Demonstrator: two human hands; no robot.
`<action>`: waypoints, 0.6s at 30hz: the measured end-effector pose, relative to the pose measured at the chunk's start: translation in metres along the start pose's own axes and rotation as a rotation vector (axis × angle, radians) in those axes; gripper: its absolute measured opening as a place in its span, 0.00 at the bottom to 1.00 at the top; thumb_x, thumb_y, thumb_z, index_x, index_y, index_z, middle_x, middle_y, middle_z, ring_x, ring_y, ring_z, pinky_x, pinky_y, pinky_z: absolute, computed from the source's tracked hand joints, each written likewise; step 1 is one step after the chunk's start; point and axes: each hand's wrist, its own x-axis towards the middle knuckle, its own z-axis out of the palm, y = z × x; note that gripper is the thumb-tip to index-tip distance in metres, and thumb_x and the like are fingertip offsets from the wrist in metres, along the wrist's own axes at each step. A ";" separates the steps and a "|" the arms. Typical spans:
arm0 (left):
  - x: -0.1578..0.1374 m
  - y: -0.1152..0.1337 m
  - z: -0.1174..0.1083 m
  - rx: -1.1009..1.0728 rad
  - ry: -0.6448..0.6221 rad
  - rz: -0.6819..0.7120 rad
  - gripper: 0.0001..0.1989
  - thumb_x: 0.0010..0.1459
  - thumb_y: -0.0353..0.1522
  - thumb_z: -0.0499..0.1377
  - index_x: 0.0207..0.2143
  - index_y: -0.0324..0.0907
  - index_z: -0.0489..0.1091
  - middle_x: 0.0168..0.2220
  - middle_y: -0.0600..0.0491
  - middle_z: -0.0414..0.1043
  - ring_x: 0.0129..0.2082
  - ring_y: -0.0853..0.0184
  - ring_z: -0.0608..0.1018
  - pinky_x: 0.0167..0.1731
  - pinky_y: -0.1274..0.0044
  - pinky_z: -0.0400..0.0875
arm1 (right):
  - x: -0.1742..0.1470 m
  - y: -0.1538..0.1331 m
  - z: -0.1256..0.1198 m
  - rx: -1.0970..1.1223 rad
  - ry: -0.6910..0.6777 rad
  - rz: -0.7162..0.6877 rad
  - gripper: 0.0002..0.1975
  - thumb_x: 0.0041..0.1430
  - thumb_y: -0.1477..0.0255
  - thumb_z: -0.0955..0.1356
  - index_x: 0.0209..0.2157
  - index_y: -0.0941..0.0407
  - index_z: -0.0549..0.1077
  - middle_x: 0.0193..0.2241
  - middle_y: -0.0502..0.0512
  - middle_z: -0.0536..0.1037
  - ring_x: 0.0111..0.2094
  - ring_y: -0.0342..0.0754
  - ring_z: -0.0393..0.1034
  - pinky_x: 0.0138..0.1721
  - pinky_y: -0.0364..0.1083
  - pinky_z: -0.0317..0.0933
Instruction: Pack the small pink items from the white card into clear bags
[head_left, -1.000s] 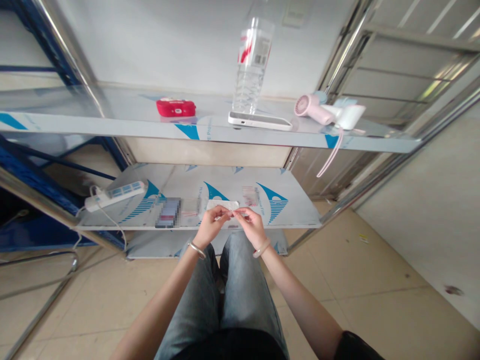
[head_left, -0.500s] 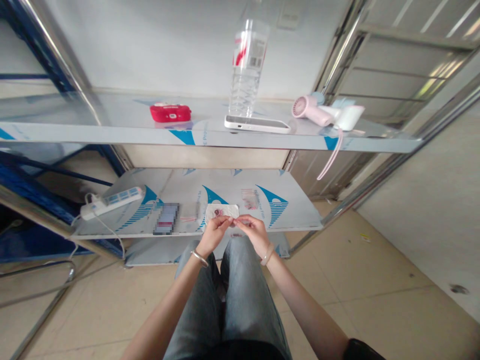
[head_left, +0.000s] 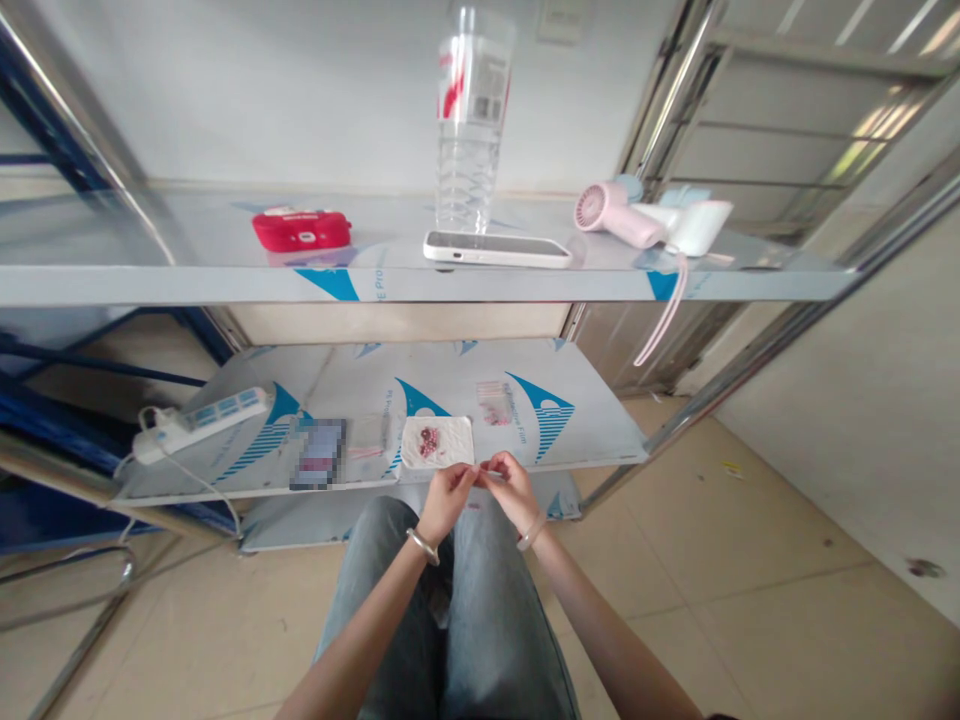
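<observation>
My left hand and my right hand meet fingertip to fingertip over my knees, just in front of the lower metal shelf. They pinch something very small between them; it is too tiny to make out. Right behind my hands a white tray with small red beads lies on that shelf. A small clear bag with reddish bits lies further back to the right.
On the lower shelf also lie a white power strip and a blurred flat item. The upper shelf carries a red case, a water bottle, a phone and a pink handheld fan. Tiled floor spreads to the right.
My view has shifted, so the shelves sit further left and the hands lower in frame. The hands stayed pinched together and drew back from over the tray, which now shows fully with its beads.
</observation>
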 end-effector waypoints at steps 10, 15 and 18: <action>0.017 -0.006 0.006 -0.162 -0.001 -0.133 0.22 0.48 0.49 0.61 0.26 0.37 0.76 0.24 0.49 0.76 0.27 0.64 0.76 0.32 0.74 0.69 | 0.033 0.003 -0.028 -0.332 -0.280 -0.076 0.20 0.52 0.58 0.68 0.15 0.57 0.67 0.15 0.48 0.69 0.21 0.43 0.63 0.24 0.41 0.56; 0.034 -0.004 0.013 -0.352 -0.009 -0.241 0.23 0.46 0.49 0.63 0.29 0.36 0.76 0.27 0.48 0.77 0.29 0.64 0.77 0.34 0.74 0.70 | 0.056 -0.003 -0.036 -0.241 -0.421 -0.062 0.17 0.53 0.58 0.68 0.25 0.58 0.76 0.24 0.52 0.77 0.28 0.46 0.70 0.30 0.43 0.63; 0.047 -0.007 0.015 -0.419 0.013 -0.295 0.24 0.43 0.48 0.65 0.30 0.35 0.76 0.29 0.46 0.77 0.30 0.64 0.78 0.33 0.74 0.71 | 0.068 -0.002 -0.042 -0.119 -0.520 -0.009 0.19 0.53 0.57 0.68 0.36 0.58 0.78 0.34 0.55 0.80 0.35 0.49 0.73 0.38 0.48 0.67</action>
